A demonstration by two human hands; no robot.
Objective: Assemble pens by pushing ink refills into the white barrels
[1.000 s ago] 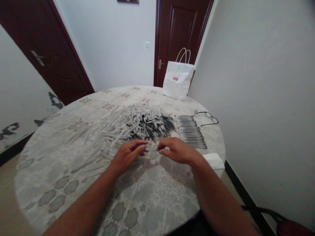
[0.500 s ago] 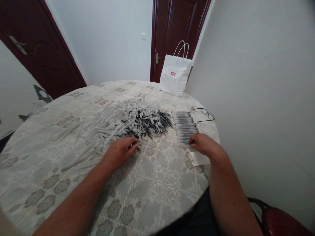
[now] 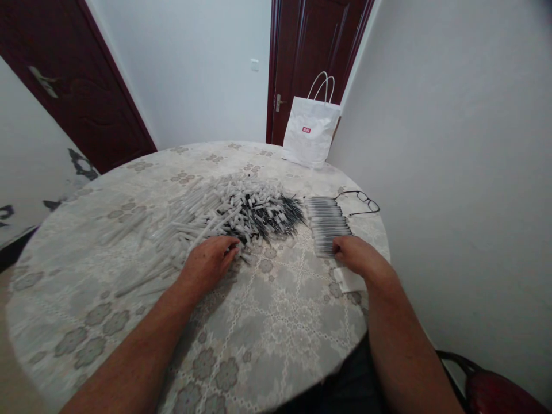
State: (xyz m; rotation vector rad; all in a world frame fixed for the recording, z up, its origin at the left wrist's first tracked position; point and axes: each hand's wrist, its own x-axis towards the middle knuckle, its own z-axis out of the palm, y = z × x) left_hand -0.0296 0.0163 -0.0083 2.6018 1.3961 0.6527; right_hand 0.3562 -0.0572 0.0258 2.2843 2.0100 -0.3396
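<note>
A heap of pale plastic pen barrels (image 3: 190, 221) and black-tipped refills (image 3: 263, 215) lies in the middle of the round table (image 3: 276, 333). My left hand (image 3: 209, 263) rests at the heap's near edge, fingers curled onto the parts; what it pinches is hidden. A neat row of put-together pens (image 3: 328, 224) lies to the right. My right hand (image 3: 360, 257) sits at the near end of that row, fingers bent down on the nearest pen. A white folded tissue (image 3: 351, 282) lies under its wrist.
A pair of black glasses (image 3: 362, 201) lies beyond the pen row near the table's right edge. A white paper bag (image 3: 311, 138) stands at the far edge, before a dark door. A wall runs close on the right; a red chair (image 3: 495, 391) is at lower right.
A second ago both hands met over one pen in front of me. The right hand has since carried it right to the row, and the left has gone back to the heap.
</note>
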